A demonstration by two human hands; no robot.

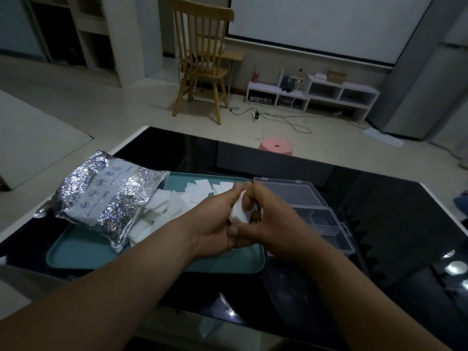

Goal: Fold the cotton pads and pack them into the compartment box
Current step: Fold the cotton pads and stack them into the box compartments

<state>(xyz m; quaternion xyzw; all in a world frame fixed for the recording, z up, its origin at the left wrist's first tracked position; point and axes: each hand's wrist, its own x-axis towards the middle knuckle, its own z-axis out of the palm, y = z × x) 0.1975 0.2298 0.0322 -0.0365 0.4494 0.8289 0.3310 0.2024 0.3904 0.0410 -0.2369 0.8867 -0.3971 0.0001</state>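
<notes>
Two hands are seen, met above the near right corner of one teal tray [81, 252]. One white cotton pad [238, 214] is held between them: it is gripped by the left hand [215, 224] with its thumb curled underneath, and pinched along its upper edge by the curled fingers [253, 195] of the right hand [273, 224]. The pad is partly bent, and whether it is a single layer cannot be told.

One crumpled silver foil bag [106, 198] is laid across the left part of the tray, its mouth turned towards the middle. A heap of loose cotton pads [172, 203] is spread on the tray from that mouth to the far rim; they overlap too much to be counted.

One clear plastic compartment box [326, 226] is set just beside the tray's right edge on the black glossy counter [379, 224], with its lid [291, 193] swung open towards the far side. Dividers are visible in its base, but what lies in the compartments cannot be told.

Beyond the counter, one wooden chair [202, 59], one pink stool [276, 146] and one low white shelf unit [329, 95] are placed on the floor
</notes>
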